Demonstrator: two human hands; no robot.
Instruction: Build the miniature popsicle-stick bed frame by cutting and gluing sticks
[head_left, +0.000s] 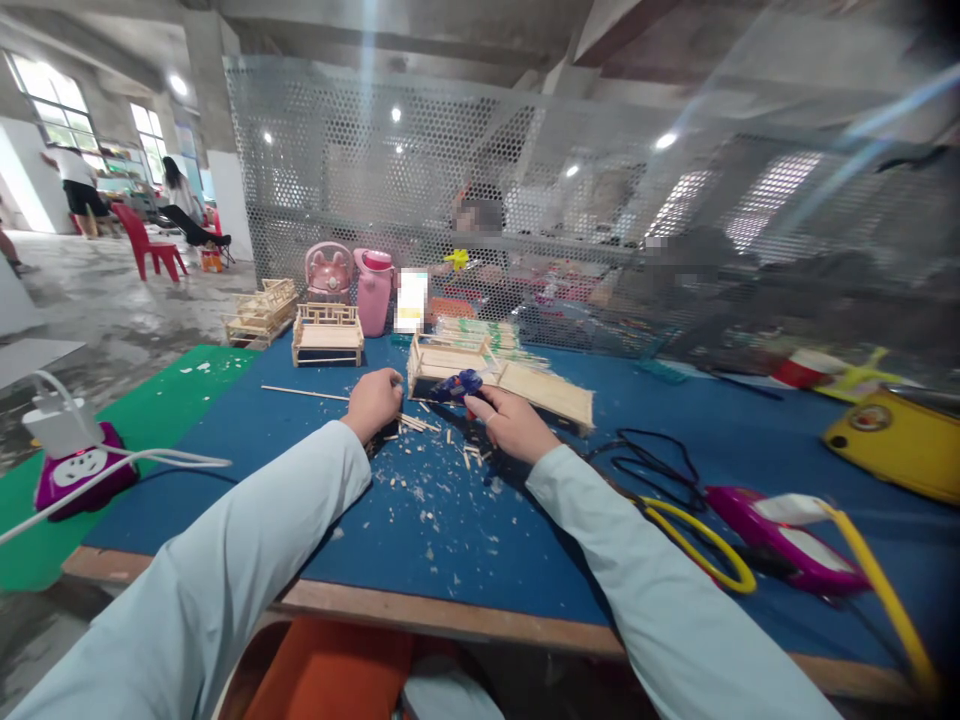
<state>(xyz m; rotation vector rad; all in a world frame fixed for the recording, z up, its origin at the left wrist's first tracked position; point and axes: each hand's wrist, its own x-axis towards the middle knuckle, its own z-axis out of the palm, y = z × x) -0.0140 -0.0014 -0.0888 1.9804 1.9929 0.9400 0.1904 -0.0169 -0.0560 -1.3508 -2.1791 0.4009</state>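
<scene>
My right hand [517, 425] is wrapped round a small blue hot glue gun [459, 384], its nozzle pointing left. Just beyond the gun stands a miniature wooden bed [442, 362] made of thin sticks, with a railed back. A flat wooden slatted panel [551, 392] lies beside the bed on the right. To the left of the bed is my left hand [376, 403], fingers curled and pinched together; whatever is between them is too small to make out. Short cut sticks [416, 424] lie between my hands, and a long thin stick [304, 392] is left of my left hand.
Finished miniature wooden benches [328, 335] stand at the back left, near a pink bottle [373, 300]. A perforated metal screen [337, 150] closes off the table's far side. Purple power strips [787, 540] and cables lie at both sides; a yellow case [900, 445] sits far right.
</scene>
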